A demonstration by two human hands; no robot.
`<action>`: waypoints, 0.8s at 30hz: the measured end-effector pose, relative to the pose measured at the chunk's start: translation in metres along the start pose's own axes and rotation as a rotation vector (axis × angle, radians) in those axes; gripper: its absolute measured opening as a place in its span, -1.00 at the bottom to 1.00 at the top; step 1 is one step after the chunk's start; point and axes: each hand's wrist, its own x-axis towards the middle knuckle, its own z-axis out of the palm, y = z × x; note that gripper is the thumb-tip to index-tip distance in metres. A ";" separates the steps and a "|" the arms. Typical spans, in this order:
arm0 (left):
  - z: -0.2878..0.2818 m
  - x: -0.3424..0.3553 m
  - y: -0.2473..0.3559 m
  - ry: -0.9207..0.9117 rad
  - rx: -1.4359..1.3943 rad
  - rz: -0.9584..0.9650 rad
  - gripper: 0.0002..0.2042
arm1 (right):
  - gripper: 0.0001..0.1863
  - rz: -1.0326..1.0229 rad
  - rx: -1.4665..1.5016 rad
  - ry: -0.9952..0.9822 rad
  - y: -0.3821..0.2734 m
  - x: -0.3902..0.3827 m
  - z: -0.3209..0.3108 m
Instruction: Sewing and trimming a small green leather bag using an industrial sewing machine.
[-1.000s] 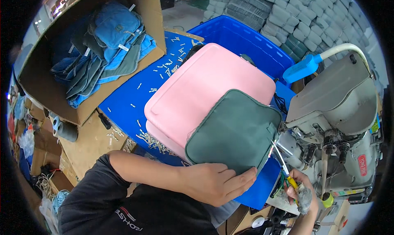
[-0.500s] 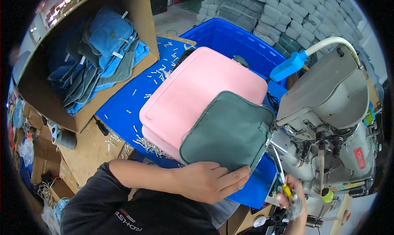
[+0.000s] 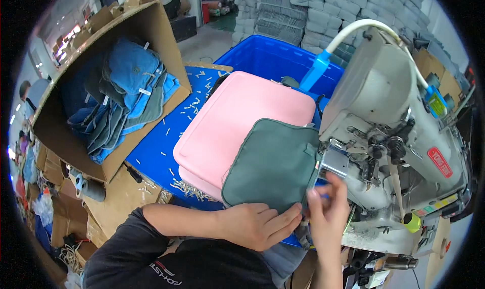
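A dark green fabric panel (image 3: 273, 163) with rounded corners lies over the near right part of a pink plastic box (image 3: 252, 97). Its right edge reaches the grey metal plate of the sewing machine (image 3: 374, 92). My left hand (image 3: 260, 226) is closed on the panel's lower edge, fingers pointing right. My right hand (image 3: 329, 203) is at the panel's lower right side, just below the metal plate. Its thumb and forefinger are apart, and I see no tool in it.
An open cardboard box (image 3: 174, 62) with blue and grey fabric pieces (image 3: 134, 67) stands at left. Small white scraps (image 3: 189, 190) litter the blue tabletop (image 3: 151, 142). Behind is a blue bin (image 3: 252, 51), with stacked grey bundles (image 3: 283, 16) beyond. Thread cones (image 3: 93, 188) stand at lower left.
My right hand has moved up and left to the panel's edge; the yellow-handled metal tool it held is out of sight. My left hand stays on the panel. The view has shifted slightly.
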 end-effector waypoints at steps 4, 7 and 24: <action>-0.007 0.005 -0.012 -0.092 -0.563 -0.219 -0.70 | -0.64 -0.177 -0.124 0.146 0.013 0.024 0.026; -0.014 0.033 -0.055 0.056 -0.553 -0.456 -0.73 | -0.72 -0.213 -0.091 0.214 0.021 0.021 0.033; -0.008 0.056 -0.069 -0.218 -1.065 -0.682 -0.87 | -0.85 -0.421 -0.109 0.122 0.011 0.000 0.007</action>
